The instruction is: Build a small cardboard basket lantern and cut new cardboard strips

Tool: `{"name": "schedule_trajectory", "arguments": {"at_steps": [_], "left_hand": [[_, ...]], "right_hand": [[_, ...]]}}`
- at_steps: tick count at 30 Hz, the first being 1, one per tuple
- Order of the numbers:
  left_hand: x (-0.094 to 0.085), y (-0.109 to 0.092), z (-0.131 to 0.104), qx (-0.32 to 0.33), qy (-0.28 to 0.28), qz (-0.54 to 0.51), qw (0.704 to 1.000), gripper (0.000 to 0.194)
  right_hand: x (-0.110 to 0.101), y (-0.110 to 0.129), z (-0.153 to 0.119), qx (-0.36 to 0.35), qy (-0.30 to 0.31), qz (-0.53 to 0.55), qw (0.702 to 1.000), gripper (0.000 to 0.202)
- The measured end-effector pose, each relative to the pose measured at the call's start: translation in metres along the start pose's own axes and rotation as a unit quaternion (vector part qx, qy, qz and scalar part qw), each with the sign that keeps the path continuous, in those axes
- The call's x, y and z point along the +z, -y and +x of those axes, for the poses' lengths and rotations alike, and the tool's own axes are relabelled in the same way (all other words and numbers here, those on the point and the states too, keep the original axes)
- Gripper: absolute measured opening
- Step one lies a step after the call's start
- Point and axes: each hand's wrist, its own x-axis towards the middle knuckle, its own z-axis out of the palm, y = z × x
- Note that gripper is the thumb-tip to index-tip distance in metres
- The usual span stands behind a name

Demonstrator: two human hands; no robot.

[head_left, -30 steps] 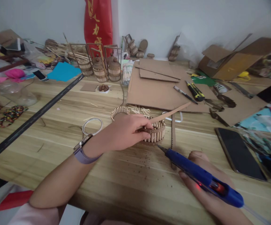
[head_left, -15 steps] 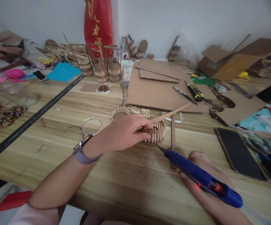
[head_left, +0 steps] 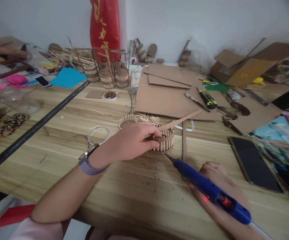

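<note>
My left hand point(head_left: 134, 140) pinches the left side of a small round basket point(head_left: 166, 144) made of short upright sticks. A tan cardboard strip point(head_left: 181, 120) slants up and right from the basket's top, its lower end near my left fingers. In my right hand point(head_left: 221, 186) is a blue glue gun point(head_left: 211, 191) with a red light. Its nozzle points up-left, close to the basket's lower edge; whether it touches cannot be made out. Behind my left hand sits another stick ring point(head_left: 127, 119), partly hidden, with loose short sticks point(head_left: 148, 118) beside it.
A phone point(head_left: 254, 165) lies at the right. Cardboard sheets point(head_left: 159, 100) with a yellow-black cutter point(head_left: 207, 98) are behind the basket. A roll of white tape point(head_left: 98, 135) is left of my wrist. Finished baskets point(head_left: 106, 76) stand at the back. Another person's hands show at the far left.
The basket and my left fingers have shifted slightly left. The glue gun has moved a little left and down, staying in my right hand.
</note>
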Motion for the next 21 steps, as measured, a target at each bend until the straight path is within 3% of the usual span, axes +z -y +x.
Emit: {"name": "schedule_trajectory", "arguments": {"at_steps": [2,3,5,6,8,10,12,16,18,20,21], "left_hand": [[0.000,0.001,0.000,-0.004,-0.012,-0.006,1.000,0.005],[0.001,0.001,-0.001,-0.004,-0.016,-0.008,1.000,0.006],[0.002,0.001,-0.001,0.002,-0.020,-0.010,1.000,0.005],[0.003,0.000,-0.001,0.006,-0.021,-0.010,1.000,0.005],[0.006,-0.001,-0.002,0.011,-0.022,-0.013,1.000,0.005],[0.011,-0.001,-0.003,0.015,-0.022,-0.014,1.000,0.005],[0.016,-0.001,-0.005,0.018,-0.025,-0.012,0.999,0.004],[0.029,0.002,-0.008,0.037,-0.042,-0.012,0.998,0.006],[0.035,0.004,-0.010,0.046,-0.063,-0.018,0.997,0.008],[0.041,0.005,-0.012,0.055,-0.087,-0.021,0.994,0.009],[0.043,0.005,-0.014,0.061,-0.097,-0.021,0.993,0.009]], "right_hand": [[-0.005,-0.005,-0.002,0.020,-0.010,-0.023,0.999,0.016],[-0.009,-0.007,-0.003,0.066,-0.012,-0.024,0.997,0.016],[-0.017,-0.012,-0.002,0.230,-0.013,0.032,0.973,0.017],[-0.022,-0.013,-0.002,0.324,-0.012,0.097,0.941,0.019],[-0.027,-0.016,-0.001,0.467,0.000,0.260,0.845,0.030],[-0.028,-0.018,-0.003,0.523,0.015,0.386,0.760,0.036],[-0.025,-0.021,-0.008,0.535,0.024,0.437,0.722,0.034],[-0.019,-0.028,-0.022,0.540,0.008,0.449,0.712,0.047],[-0.020,-0.033,-0.025,0.550,0.032,0.438,0.710,0.053],[-0.027,-0.040,-0.025,0.543,0.079,0.385,0.742,0.049],[-0.031,-0.044,-0.023,0.521,0.095,0.326,0.783,0.045]]}}
